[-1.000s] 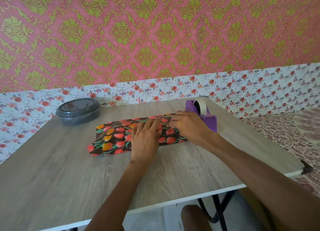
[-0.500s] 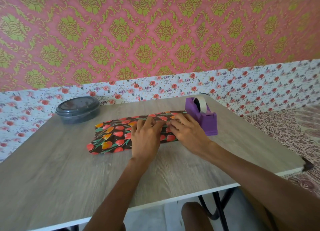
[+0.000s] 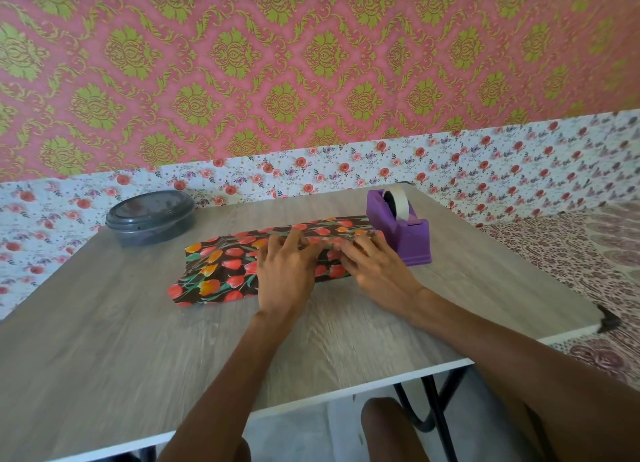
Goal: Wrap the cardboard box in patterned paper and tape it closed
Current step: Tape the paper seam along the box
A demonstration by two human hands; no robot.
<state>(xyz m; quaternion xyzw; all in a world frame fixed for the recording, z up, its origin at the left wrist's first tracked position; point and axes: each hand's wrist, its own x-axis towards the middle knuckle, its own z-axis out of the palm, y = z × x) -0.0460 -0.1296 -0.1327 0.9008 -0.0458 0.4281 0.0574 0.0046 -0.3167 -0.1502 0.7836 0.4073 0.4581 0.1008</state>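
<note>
On wood-grain table [image 3: 104, 357]: paper-wrapped box [image 3: 221, 271], purple tape dispenser [image 3: 408, 240], lidded grey bowl [image 3: 149, 215].

Bright even daylight, soft shadows, wide-angle bowing, slight blur

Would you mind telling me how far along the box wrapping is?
Done: the dark tulip-patterned paper is folded over. In hand: the left hand and right hand hold its top seam. Left: taping, with the purple tape dispenser standing alongside; its left end looks open.

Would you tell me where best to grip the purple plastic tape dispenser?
Probably across the flat side walls of the purple plastic tape dispenser, from above with the right hand: the sides are parallel, and the white tape roll stands upright between them.
</note>
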